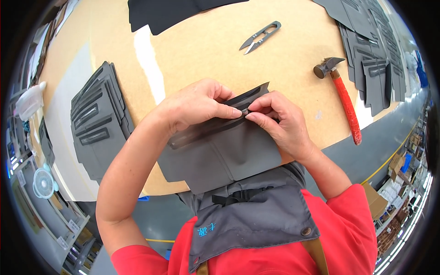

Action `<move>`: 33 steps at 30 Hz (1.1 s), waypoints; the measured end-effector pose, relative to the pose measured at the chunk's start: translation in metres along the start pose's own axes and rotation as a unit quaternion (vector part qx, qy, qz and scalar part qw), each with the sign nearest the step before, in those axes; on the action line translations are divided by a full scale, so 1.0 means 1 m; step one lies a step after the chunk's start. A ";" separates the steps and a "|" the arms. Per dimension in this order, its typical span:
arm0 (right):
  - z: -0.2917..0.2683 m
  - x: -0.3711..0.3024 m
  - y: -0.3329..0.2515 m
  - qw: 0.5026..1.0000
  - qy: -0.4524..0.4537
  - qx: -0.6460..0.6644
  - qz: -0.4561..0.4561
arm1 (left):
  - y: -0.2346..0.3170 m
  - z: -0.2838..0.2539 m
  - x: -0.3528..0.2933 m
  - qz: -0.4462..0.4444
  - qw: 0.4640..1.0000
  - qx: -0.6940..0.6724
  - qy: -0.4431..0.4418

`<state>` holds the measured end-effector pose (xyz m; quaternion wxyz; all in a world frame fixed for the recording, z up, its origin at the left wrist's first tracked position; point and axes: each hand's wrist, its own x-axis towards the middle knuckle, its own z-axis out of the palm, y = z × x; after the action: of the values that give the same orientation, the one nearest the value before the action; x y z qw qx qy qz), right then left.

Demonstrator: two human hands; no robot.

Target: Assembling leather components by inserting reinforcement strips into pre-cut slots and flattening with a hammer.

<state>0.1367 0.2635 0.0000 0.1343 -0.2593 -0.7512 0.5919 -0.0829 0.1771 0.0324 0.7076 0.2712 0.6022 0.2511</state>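
Observation:
A dark grey sheet-material panel [220, 153] lies at the table's near edge, its far part lifted and curled up under my fingers. A dark zipper-like strip runs across the panel. My left hand [199, 103] is closed on the panel's raised part, fingers behind it and thumb in front. My right hand [279, 119] is pinched, thumb against forefinger, around a small silvery metal piece [245, 111] on the strip. The tips of both hands nearly meet there. The exact shape of the metal piece is too small to tell.
Stacked grey panels [94, 123] lie at the left, with more grey panels [366, 50] at the right. Thread snips [261, 36] rest beyond my hands. A red-handled hammer [341, 91] lies to the right. Black material [178, 13] is at the far edge.

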 end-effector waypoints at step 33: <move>-0.011 0.029 -0.021 0.981 0.004 -0.097 0.167 | -0.112 0.103 -0.019 0.380 0.733 0.249 0.505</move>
<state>0.1133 0.2849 0.0203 0.0102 -0.3953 -0.7508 0.5291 0.0197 0.0748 -0.0176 0.0517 0.4772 0.7586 0.4406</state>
